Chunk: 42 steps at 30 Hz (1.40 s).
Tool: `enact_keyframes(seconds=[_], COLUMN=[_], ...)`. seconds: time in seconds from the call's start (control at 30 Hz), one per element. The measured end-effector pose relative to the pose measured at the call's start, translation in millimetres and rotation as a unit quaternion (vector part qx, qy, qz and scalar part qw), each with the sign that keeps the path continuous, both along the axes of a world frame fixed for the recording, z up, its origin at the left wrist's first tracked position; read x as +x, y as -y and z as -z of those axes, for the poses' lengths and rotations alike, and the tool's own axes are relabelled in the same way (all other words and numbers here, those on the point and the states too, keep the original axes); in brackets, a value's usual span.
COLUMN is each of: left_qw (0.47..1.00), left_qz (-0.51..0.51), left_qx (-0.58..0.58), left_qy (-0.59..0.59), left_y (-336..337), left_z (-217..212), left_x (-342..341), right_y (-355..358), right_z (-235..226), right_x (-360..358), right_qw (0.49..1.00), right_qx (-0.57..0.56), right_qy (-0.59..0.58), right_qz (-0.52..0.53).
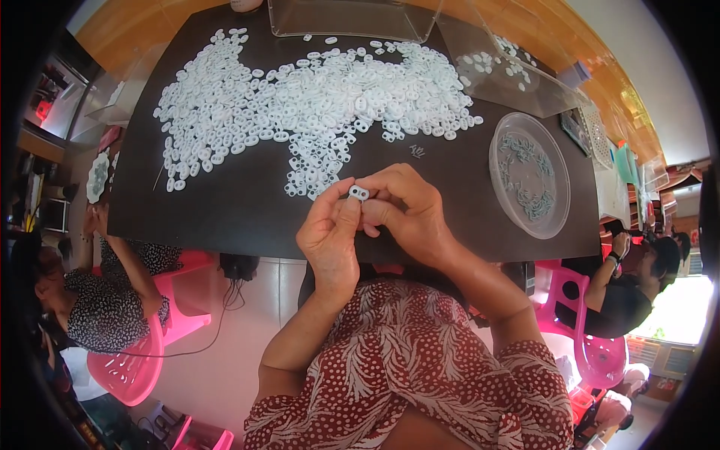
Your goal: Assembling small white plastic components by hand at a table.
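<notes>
Pinching a small white ring (358, 193) between both thumbs and forefingers, the left hand (330, 240) and right hand (401, 206) close their grip on it above the dark bench (225, 202) edge. Steadiness probably matters most; the ring pile (315, 97) lies at twelve o'clock, the clear dish (559, 187) at two.

On my feed, a dark table (225, 202) carries a round clear dish (529, 174) at the right holding small grey-green parts, with clear plastic trays (352, 19) along the far edge and a tilted clear lid (510, 71) at the far right. Pink plastic stools (139, 360) stand on the pale floor near left and near right (592, 352). I note one seated person in a dotted top (105, 307) at left and another in black (626, 300) at right.
</notes>
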<state>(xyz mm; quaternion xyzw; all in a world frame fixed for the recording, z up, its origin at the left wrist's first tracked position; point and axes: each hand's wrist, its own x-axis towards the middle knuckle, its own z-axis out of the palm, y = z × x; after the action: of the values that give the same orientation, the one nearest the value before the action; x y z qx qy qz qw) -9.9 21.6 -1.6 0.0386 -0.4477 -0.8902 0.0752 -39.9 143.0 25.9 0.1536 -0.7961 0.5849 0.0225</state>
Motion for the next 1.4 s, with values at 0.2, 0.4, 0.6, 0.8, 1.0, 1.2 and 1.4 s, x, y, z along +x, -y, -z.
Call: enact_keyframes(seconds=[0.2,0.4,0.6,0.8,1.0,1.2,1.4], left_qw=[0.997,0.996,0.999,0.999,0.996,0.998,0.994], left_qz=[-0.003,0.001,0.011,-0.008,-0.013,-0.003,-0.010], left_qx=[0.042,0.046,0.002,-0.035,-0.083,-0.069,-0.104], left_qy=[0.069,0.074,0.051,0.014,0.005,0.004,-0.013], left_y=[-0.5,-1.5,1.1,3.2,3.2,4.6,3.5], left_z=[-11.5,-11.1,-9.9,-5.1,-4.8,-5.3,-1.3], left_x=[-1.3,0.5,1.7,1.0,4.2,3.7,4.2], right_y=[2.2,-1.6,-4.3,-3.9,0.2,-1.4,0.5], right_z=[-1.2,2.0,2.4,3.4,1.2,6.7,7.6], right_x=[0.1,-2.9,-0.5,0.5,6.2,6.0,8.9], right_qw=[0.987,0.964,0.972,0.971,0.982,0.984,0.987], right_qx=[0.072,0.119,0.096,0.093,0.054,0.053,0.031], right_qy=[-0.143,-0.235,-0.211,-0.218,-0.176,-0.170,-0.154], right_qz=[0.017,0.031,0.037,0.029,0.041,0.028,0.035])
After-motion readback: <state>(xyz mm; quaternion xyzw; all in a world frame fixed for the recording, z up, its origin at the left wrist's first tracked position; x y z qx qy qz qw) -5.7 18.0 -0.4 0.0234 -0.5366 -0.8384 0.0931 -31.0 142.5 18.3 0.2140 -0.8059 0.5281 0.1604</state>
